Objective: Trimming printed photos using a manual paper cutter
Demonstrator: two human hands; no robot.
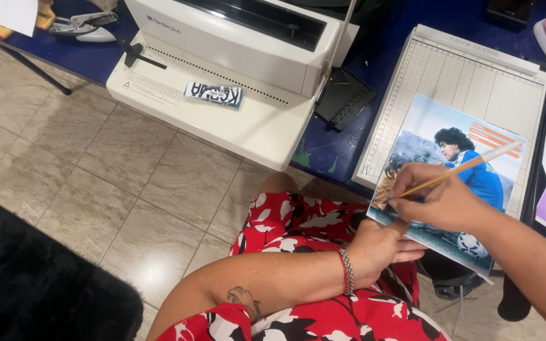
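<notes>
Right hand point(440, 201) pinches a pencil point(456, 169) with closed fingers; left hand point(380, 243) grips the printed photo's point(469, 158) lower edge.

Shiny paper, smooth plastic, hard tile

The picture sheet point(456, 183) at the right was glossy paper, and the pencil point(456, 169) on it looked like painted wood. The binding machine point(235, 69) at the top was smooth, pale plastic. The floor tiles point(115, 170) at the left looked hard and a bit shiny. The red flowered dress point(304, 221) was soft cloth. The bracelet point(347, 270) had shiny metal beads.
</notes>
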